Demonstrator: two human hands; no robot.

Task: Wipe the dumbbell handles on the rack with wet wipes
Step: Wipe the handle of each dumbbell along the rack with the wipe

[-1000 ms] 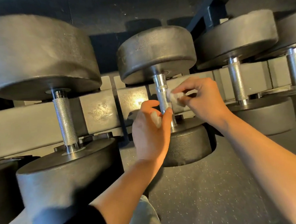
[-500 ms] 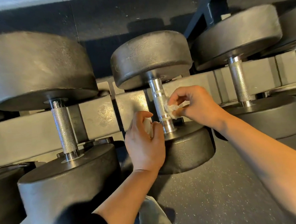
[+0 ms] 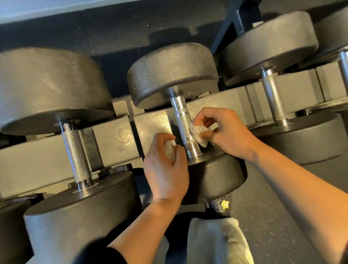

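Head view looks down on the middle black round-headed dumbbell (image 3: 173, 74), lying across the grey rack rail (image 3: 116, 139) with its far head above the rail and its near head below. Its chrome handle (image 3: 184, 125) is smooth and shiny at both ends and knurled in the middle, with two narrow rings bounding the knurling. A crumpled white wet wipe (image 3: 198, 133) is pressed against the right side of that handle, pinched in the curled fingers and thumb of the right hand (image 3: 228, 134). The left hand (image 3: 166, 169) sits just left of the handle's lower end, over the near head, its fingers curled round a second scrunched white wipe (image 3: 170, 150) that does not touch the metal.

Against the frame half a second ago, both hands hold much the same places on the handle; the right hand's wipe has stayed at mid-handle, and the left hand is still just off the bar. The camera has tipped, so the rack sits lower in view.

To the left lies a larger black dumbbell (image 3: 44, 88) with a fully knurled handle (image 3: 75, 156); to the right, another black dumbbell (image 3: 269, 44) and part of a fourth at the right edge. Below are the speckled dark rubber floor (image 3: 276, 217), a grey trouser leg (image 3: 217, 247) and a dark shoe with a yellow mark (image 3: 222, 205).
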